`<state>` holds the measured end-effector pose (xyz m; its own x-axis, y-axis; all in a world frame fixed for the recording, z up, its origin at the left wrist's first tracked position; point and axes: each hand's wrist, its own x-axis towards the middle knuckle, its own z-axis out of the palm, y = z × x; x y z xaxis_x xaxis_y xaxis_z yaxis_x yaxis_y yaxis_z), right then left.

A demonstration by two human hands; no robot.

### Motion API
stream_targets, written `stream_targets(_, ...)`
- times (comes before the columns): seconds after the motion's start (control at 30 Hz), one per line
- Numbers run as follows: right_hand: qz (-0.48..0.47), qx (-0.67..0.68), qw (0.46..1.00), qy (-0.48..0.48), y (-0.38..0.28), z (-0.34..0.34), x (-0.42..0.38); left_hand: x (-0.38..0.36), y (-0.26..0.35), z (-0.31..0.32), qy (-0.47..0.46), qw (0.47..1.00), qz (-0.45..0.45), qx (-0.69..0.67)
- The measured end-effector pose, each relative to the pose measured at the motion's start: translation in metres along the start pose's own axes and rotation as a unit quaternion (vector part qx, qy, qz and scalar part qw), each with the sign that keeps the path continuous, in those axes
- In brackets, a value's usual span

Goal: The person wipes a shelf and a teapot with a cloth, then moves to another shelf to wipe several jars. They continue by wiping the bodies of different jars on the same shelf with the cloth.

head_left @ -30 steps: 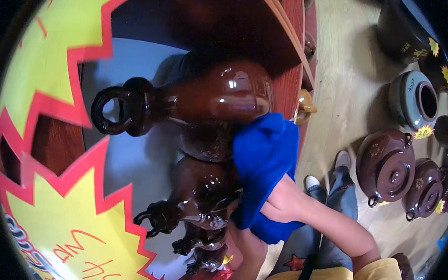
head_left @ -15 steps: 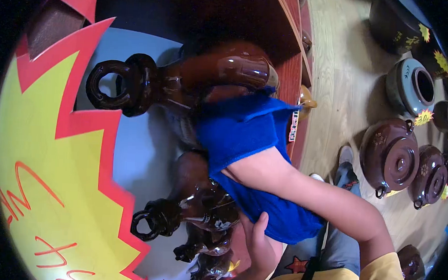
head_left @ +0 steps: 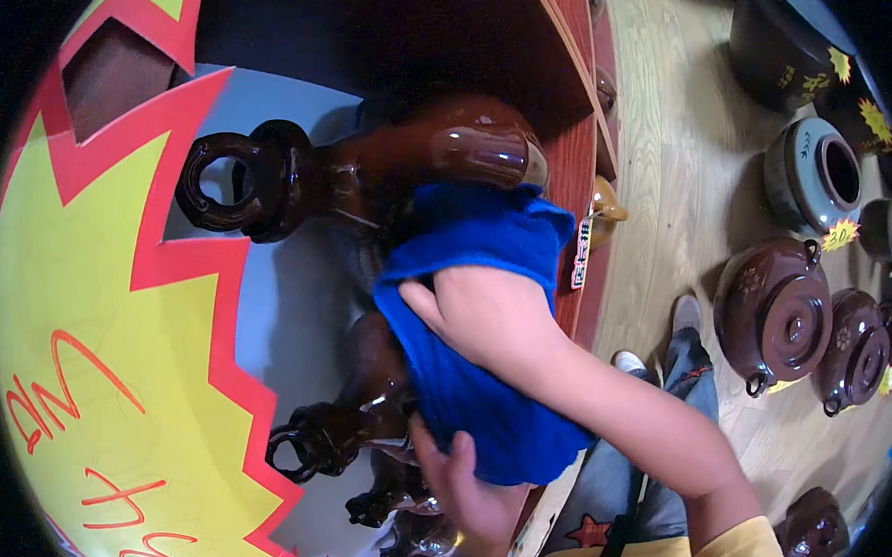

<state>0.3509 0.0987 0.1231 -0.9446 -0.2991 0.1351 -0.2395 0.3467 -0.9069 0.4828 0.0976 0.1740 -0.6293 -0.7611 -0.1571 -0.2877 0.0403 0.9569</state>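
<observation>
A large glossy brown jar (head_left: 447, 144) lies across the view, with a ring-shaped dark top (head_left: 223, 181) at its left end. My right hand (head_left: 480, 300) is tucked into a blue cloth (head_left: 519, 426) and holds it against the jar's body; most of its fingers are hidden in the folds. The cloth hangs down from there past a smaller brown jar (head_left: 362, 369). My left hand (head_left: 466, 493) is at the cloth's lower edge, thumb and fingers apart, close to the smaller jar.
A yellow and red jagged sign (head_left: 98, 263) fills the left side. A dark wooden shelf edge (head_left: 571, 145) runs beside the large jar. On the wooden floor (head_left: 650, 168) stand a round-mouthed pot (head_left: 809, 175) and lidded brown pots (head_left: 778, 308). A smaller jar (head_left: 392, 500) sits below.
My right hand has moved left and slightly up along with the cloth, whose upper part has bunched. My left hand has moved left, and its thumb now stands apart from its fingers.
</observation>
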Motion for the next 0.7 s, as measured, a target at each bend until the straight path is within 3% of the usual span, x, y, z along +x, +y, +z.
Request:
stream_targets(0.03, 0.076, 0.023, 0.99, -0.116, -0.005, -0.003, 0.004, 0.004, -0.001, -0.003, 0.0, 1.0, 0.0, 0.001)
stream_targets(0.07, 0.041, 0.031, 0.999, 0.012, 0.0, 0.009, 0.006, 0.012, -0.002, -0.008, -0.033, 0.999, 0.022, -0.001)
stream_targets(0.13, 0.053, 0.017, 0.998, -0.012, -0.001, 0.012, 0.009, 0.016, 0.0, -0.008, -0.066, 0.997, 0.046, -0.002)
stream_targets(0.2, 0.065, 0.0, 0.997, -0.035, 0.002, 0.015, 0.006, 0.016, 0.005, -0.001, -0.054, 0.988, -0.021, -0.143)
stream_targets(0.27, -0.039, -0.004, 0.996, 0.075, 0.012, 0.018, -0.004, 0.01, 0.004, -0.002, -0.04, 0.996, -0.036, -0.072)
stream_targets(0.3, -0.039, -0.004, 0.996, 0.075, 0.016, 0.02, -0.011, 0.008, 0.003, -0.004, -0.025, 0.998, -0.052, -0.001)
stream_targets(0.4, -0.117, 0.016, 0.991, 0.063, 0.027, 0.019, -0.035, 0.0, -0.007, -0.012, -0.044, 0.99, -0.12, -0.052)
stream_targets(0.53, -0.161, 0.024, 0.987, -0.005, 0.038, 0.009, -0.028, -0.005, -0.01, -0.007, -0.074, 0.984, -0.124, -0.1)
stream_targets(0.7, -0.233, 0.013, 0.969, 0.077, 0.025, 0.018, 0.003, 0.001, 0.0, 0.006, -0.025, 0.99, -0.096, -0.101)
